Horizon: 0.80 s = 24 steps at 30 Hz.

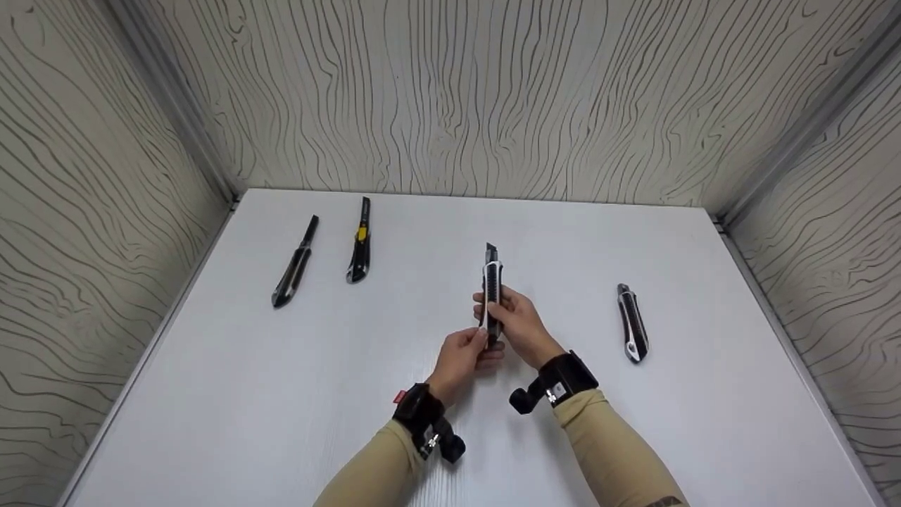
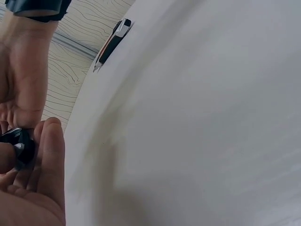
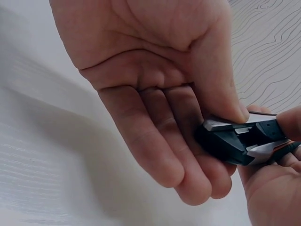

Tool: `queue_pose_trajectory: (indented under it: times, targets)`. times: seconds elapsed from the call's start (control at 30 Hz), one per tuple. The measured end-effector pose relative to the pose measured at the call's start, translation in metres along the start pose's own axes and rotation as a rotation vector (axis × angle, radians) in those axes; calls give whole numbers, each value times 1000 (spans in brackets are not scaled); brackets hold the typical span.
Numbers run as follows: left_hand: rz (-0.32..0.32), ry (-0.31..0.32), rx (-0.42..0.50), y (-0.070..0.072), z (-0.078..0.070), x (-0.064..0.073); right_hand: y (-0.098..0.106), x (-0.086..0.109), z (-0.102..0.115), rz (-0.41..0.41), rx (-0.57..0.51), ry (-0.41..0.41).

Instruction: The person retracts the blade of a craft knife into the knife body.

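The fingers of my right hand (image 1: 522,324) grasp a slim, black-and-silver utility knife (image 1: 492,285) along its handle, with the thumb laid across the front face. The fingers of my left hand (image 1: 457,362) pinch the butt end of the same knife. Position of the knife: raised above the table, near its middle, blade end directed away from me.

Pale panels with dark, wavy, wood-grain lines (image 1: 450,105) enclose the work area at the rear and on both sides. The flat, smooth, white table (image 1: 246,394) extends in front of me. My tan fabric sleeves (image 1: 619,443) end at black strap-on wrist mounts (image 1: 571,373), one per forearm.

Three further knives lie on the table. At left: a long, black-and-grey knife with its dark blade extended (image 1: 293,276). Near it, to the right: a black-and-silver knife with a yellow slider (image 1: 360,260), dark blade likewise extended. Near the right side, well apart from these: a shorter black-and-silver knife with red trim (image 1: 635,327), metal tip directed away from me.

On the held unit, a short, dark, angled blade (image 1: 490,248) projects from the metal nose. The right wrist view shows a small recess (image 3: 247,136) near the butt end
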<state>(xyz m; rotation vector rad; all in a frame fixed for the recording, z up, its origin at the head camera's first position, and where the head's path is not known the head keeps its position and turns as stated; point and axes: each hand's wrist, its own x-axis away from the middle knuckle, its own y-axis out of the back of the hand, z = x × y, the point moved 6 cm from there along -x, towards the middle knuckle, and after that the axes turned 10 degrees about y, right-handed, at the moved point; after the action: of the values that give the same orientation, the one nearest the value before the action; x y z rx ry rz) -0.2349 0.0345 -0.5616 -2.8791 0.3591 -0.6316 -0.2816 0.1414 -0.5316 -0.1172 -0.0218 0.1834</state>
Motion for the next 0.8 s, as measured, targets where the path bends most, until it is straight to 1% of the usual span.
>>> queue_pose_trajectory:
  times: [0.2,0.37,0.6,0.7,0.8]
  targets:
    - [-7,11,20,0,0,1,-1,1,-2,4,24,-8]
    - [-12,1,7,1,-1,2,-1,1,-3,8,20,-8]
    - [36,6,22,4,2,2,-1,-3,1,-13,-5,-23]
    - [53,-4,27,5,3,4,0,-5,2,-13,-9,-17]
    - [54,-20,24,7,2,5,-1,-5,1,-6,-10,-21]
